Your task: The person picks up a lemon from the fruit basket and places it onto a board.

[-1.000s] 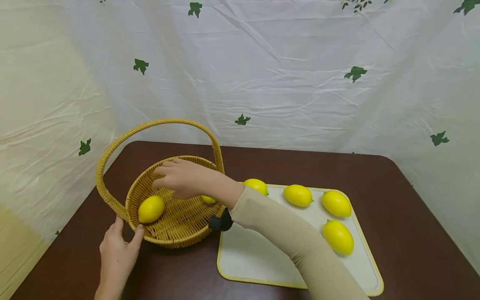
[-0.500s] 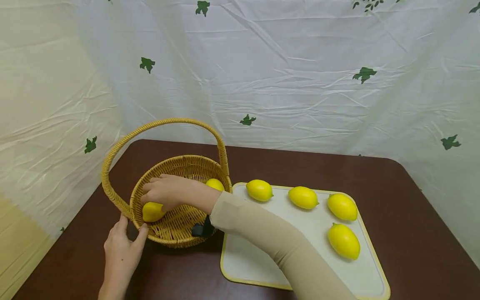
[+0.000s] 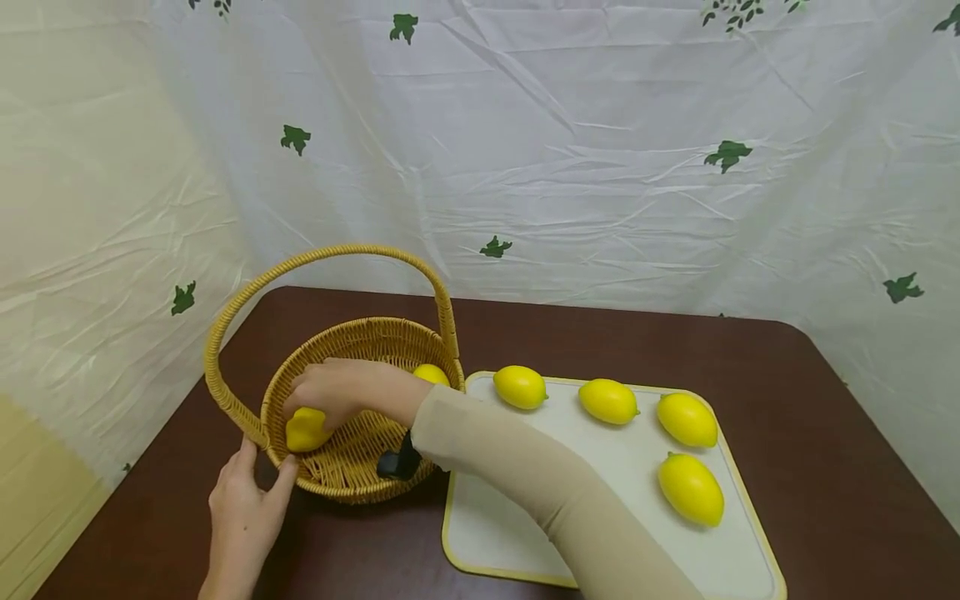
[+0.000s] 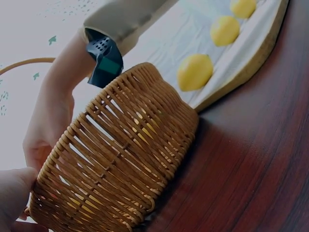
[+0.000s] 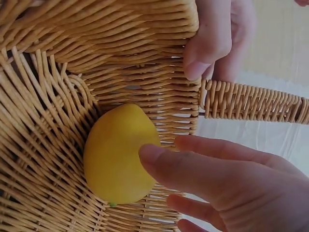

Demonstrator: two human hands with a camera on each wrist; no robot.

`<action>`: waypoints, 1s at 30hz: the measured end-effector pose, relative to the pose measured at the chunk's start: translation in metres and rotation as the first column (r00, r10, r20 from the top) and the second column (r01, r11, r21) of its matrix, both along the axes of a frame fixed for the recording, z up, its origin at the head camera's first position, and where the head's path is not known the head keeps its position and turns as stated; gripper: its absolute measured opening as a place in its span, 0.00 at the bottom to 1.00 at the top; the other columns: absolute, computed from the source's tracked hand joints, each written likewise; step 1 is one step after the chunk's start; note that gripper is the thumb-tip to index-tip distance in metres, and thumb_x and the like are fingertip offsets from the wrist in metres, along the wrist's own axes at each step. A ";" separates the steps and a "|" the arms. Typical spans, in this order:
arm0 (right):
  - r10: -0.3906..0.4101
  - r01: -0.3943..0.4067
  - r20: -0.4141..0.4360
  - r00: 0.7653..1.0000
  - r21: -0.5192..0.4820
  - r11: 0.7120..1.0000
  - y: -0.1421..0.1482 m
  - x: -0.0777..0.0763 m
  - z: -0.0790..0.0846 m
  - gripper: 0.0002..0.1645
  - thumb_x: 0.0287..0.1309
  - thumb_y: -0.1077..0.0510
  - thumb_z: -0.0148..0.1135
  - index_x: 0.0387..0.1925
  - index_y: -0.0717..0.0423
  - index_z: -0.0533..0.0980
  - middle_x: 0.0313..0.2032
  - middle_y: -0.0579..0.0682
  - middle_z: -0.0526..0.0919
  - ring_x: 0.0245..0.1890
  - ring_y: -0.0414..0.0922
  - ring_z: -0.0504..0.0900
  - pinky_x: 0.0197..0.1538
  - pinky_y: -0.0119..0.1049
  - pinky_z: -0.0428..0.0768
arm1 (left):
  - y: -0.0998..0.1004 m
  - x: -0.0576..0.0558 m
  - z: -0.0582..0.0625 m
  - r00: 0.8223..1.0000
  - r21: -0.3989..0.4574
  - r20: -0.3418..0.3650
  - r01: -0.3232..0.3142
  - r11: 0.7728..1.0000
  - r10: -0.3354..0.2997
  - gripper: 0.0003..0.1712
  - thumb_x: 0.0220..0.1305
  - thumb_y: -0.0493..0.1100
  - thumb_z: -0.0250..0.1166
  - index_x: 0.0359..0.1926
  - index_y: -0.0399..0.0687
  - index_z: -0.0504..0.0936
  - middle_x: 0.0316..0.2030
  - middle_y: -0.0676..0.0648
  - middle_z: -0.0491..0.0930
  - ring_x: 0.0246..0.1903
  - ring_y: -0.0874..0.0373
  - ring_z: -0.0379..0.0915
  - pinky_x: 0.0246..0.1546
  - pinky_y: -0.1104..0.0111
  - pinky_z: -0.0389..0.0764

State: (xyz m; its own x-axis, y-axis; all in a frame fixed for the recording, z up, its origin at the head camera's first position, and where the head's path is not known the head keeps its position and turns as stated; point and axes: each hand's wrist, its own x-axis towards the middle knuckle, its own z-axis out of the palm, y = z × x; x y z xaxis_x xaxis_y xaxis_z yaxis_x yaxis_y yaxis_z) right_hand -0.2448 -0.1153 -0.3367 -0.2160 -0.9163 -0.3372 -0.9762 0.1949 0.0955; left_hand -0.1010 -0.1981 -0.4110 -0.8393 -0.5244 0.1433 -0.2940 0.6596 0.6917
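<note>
A wicker basket [image 3: 330, 493] with a tall hoop handle stands at the left of the table. My left hand [image 3: 243, 512] grips its rim by the handle's base, thumb inside and fingers outside. One lemon [image 3: 304, 433] lies in the basket near that rim. Over this lemon reaches my right hand [image 3: 341, 392], fingers loosely bent. In the right wrist view the thumb of my right hand [image 5: 231, 179] overlaps the edge of the lemon [image 5: 120, 154], and the fingers stay to one side, not wrapped around it. A second lemon [image 3: 431, 374] is partly hidden at the basket's right side.
Right of the basket lies a white board [image 3: 510, 521] with a yellow edge. On it rest several lemons, one [image 3: 521, 387] nearest the basket and another [image 3: 692, 490] at the right. A white curtain [image 3: 585, 192] with green leaves hangs behind the dark table [image 3: 825, 467].
My right hand has lowered from above the basket toward the left lemon, moving slightly left, then has stayed nearly still. My left hand keeps its place on the rim.
</note>
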 end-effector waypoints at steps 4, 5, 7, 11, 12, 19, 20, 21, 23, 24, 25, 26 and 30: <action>-0.006 0.006 0.033 0.999 -0.007 1.000 -0.004 -0.001 -0.002 0.27 0.52 0.50 0.59 0.56 0.36 0.68 0.54 0.36 0.70 0.56 0.35 0.66 0.57 0.30 0.65 | 0.000 0.000 0.000 1.000 0.004 0.013 -0.006 1.000 0.006 0.37 0.58 0.51 0.55 0.65 0.43 0.56 0.55 0.31 0.65 0.55 0.34 0.57 0.51 0.40 0.57; -0.011 0.011 0.046 0.999 -0.007 1.000 -0.005 -0.001 -0.003 0.27 0.52 0.50 0.59 0.56 0.37 0.68 0.54 0.36 0.70 0.56 0.35 0.66 0.56 0.30 0.65 | 0.000 0.000 0.000 1.000 0.004 0.012 -0.006 1.000 0.006 0.36 0.58 0.51 0.55 0.65 0.42 0.57 0.55 0.31 0.65 0.55 0.34 0.57 0.51 0.40 0.57; -0.018 0.018 0.067 0.998 0.000 1.000 -0.008 -0.001 -0.004 0.25 0.52 0.50 0.59 0.55 0.38 0.69 0.53 0.36 0.71 0.54 0.35 0.67 0.54 0.29 0.67 | 0.000 0.000 0.000 1.000 0.000 0.008 -0.004 1.000 0.004 0.36 0.58 0.50 0.55 0.65 0.41 0.58 0.55 0.31 0.65 0.55 0.35 0.57 0.52 0.41 0.56; -0.036 0.033 0.105 0.994 0.022 0.999 -0.012 -0.002 -0.007 0.23 0.52 0.51 0.60 0.53 0.39 0.71 0.51 0.36 0.72 0.52 0.35 0.69 0.52 0.28 0.68 | 0.001 0.001 0.000 1.000 -0.002 0.002 -0.005 1.000 0.005 0.35 0.57 0.49 0.55 0.64 0.41 0.59 0.54 0.31 0.66 0.55 0.36 0.58 0.51 0.41 0.56; -0.038 0.036 0.111 0.993 0.026 0.999 -0.013 -0.002 -0.007 0.23 0.52 0.51 0.60 0.52 0.39 0.71 0.51 0.36 0.72 0.52 0.35 0.68 0.53 0.29 0.67 | 0.001 0.000 0.000 1.000 -0.004 -0.001 -0.004 1.000 0.004 0.35 0.57 0.49 0.55 0.64 0.41 0.59 0.53 0.31 0.66 0.54 0.36 0.58 0.51 0.41 0.57; -0.070 0.064 0.169 0.983 0.043 0.997 -0.018 -0.009 -0.011 0.26 0.51 0.54 0.60 0.55 0.38 0.69 0.53 0.35 0.71 0.55 0.34 0.66 0.58 0.31 0.63 | 0.001 -0.001 -0.001 1.000 -0.018 -0.023 0.005 1.000 -0.005 0.36 0.57 0.49 0.55 0.64 0.41 0.58 0.53 0.31 0.67 0.54 0.35 0.58 0.50 0.40 0.57; -0.076 0.069 0.177 0.981 0.047 0.997 -0.018 -0.010 -0.012 0.27 0.51 0.54 0.60 0.55 0.38 0.69 0.53 0.35 0.70 0.55 0.34 0.66 0.57 0.29 0.64 | 0.001 -0.001 -0.001 1.000 -0.018 -0.022 0.006 1.000 -0.007 0.36 0.57 0.49 0.55 0.65 0.41 0.57 0.54 0.31 0.66 0.54 0.35 0.58 0.50 0.40 0.57; -0.083 0.075 0.183 0.980 0.050 0.996 -0.019 -0.011 -0.013 0.27 0.51 0.55 0.60 0.55 0.38 0.69 0.54 0.35 0.70 0.55 0.34 0.66 0.56 0.28 0.64 | 0.001 -0.001 -0.001 1.000 -0.018 -0.022 0.007 1.000 -0.008 0.36 0.57 0.49 0.55 0.65 0.41 0.57 0.54 0.31 0.66 0.54 0.35 0.58 0.50 0.40 0.58; -0.094 0.086 0.190 0.977 0.052 0.995 -0.019 -0.012 -0.014 0.27 0.51 0.55 0.61 0.55 0.37 0.69 0.54 0.34 0.69 0.55 0.33 0.65 0.55 0.27 0.64 | 0.002 -0.001 -0.001 1.000 -0.019 -0.024 0.009 1.000 -0.009 0.37 0.57 0.49 0.55 0.65 0.41 0.56 0.54 0.30 0.66 0.54 0.34 0.58 0.50 0.39 0.58; -0.096 0.087 0.191 0.977 0.054 0.995 -0.019 -0.013 -0.015 0.27 0.51 0.55 0.61 0.55 0.37 0.69 0.54 0.34 0.69 0.55 0.33 0.65 0.55 0.27 0.64 | 0.002 -0.001 -0.002 1.000 -0.021 -0.028 0.007 1.000 -0.007 0.36 0.57 0.49 0.55 0.65 0.41 0.57 0.54 0.31 0.66 0.54 0.34 0.58 0.50 0.39 0.58; -0.094 0.086 0.190 0.977 0.053 0.995 -0.020 -0.013 -0.016 0.27 0.51 0.54 0.61 0.55 0.37 0.69 0.54 0.34 0.69 0.56 0.33 0.64 0.56 0.27 0.64 | 0.001 -0.001 -0.002 0.999 -0.022 -0.034 0.006 1.000 -0.006 0.36 0.57 0.49 0.55 0.65 0.41 0.58 0.54 0.31 0.66 0.54 0.34 0.58 0.50 0.40 0.58; -0.092 0.084 0.190 0.977 0.053 0.995 -0.020 -0.014 -0.017 0.28 0.51 0.54 0.61 0.55 0.36 0.69 0.54 0.34 0.69 0.56 0.33 0.64 0.56 0.27 0.63 | 0.001 -0.001 -0.002 0.999 -0.022 -0.037 0.004 1.000 -0.005 0.36 0.57 0.49 0.56 0.64 0.40 0.58 0.54 0.31 0.66 0.54 0.35 0.58 0.50 0.40 0.59; -0.092 0.082 0.168 0.982 0.065 0.995 -0.020 -0.015 -0.019 0.28 0.50 0.52 0.61 0.56 0.37 0.68 0.55 0.35 0.68 0.56 0.34 0.63 0.55 0.27 0.63 | 0.000 0.000 -0.002 0.999 -0.017 -0.032 0.000 1.000 0.000 0.36 0.57 0.49 0.55 0.64 0.40 0.58 0.54 0.31 0.66 0.55 0.35 0.58 0.50 0.40 0.58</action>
State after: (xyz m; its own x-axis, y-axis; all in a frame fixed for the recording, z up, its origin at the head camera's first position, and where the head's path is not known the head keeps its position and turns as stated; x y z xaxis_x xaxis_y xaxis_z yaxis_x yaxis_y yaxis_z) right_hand -0.2594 -0.1352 -0.3557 -0.2285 -0.8745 -0.4279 -0.9587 0.2786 -0.0573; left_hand -0.1011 -0.1976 -0.4130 -0.8342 -0.5216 0.1789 -0.2721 0.6715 0.6892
